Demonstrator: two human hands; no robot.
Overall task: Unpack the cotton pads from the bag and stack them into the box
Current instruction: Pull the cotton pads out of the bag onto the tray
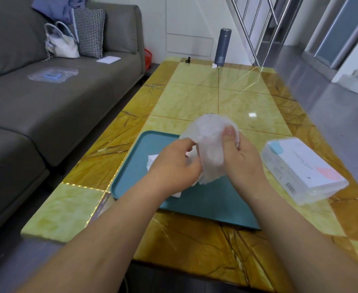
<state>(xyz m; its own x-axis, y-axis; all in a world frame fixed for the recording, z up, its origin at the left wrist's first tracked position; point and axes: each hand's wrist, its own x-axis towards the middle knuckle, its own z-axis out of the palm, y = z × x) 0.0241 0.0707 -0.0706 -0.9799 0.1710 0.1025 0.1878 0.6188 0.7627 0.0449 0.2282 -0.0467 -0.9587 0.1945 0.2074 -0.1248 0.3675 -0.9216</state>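
Note:
A translucent white plastic bag (210,142) with cotton pads inside is held up above a teal tray (205,199). My right hand (239,157) grips the bag's right side, thumb pressed on its upper part. My left hand (173,163) is closed at the bag's lower left edge, and white cotton pads (152,162) show beside and under its fingers. Whether those pads are in my fingers or lying on the tray is hidden. To the right of the tray lies a clear plastic box (303,168) with a printed lid, closed.
The tray rests on a yellow-brown marble table (195,98). A grey flask (222,47) stands at the table's far end. A grey sofa (46,98) on the left holds a white handbag (61,42), a cushion and a clear packet. A metal stair railing (264,28) rises at the back right.

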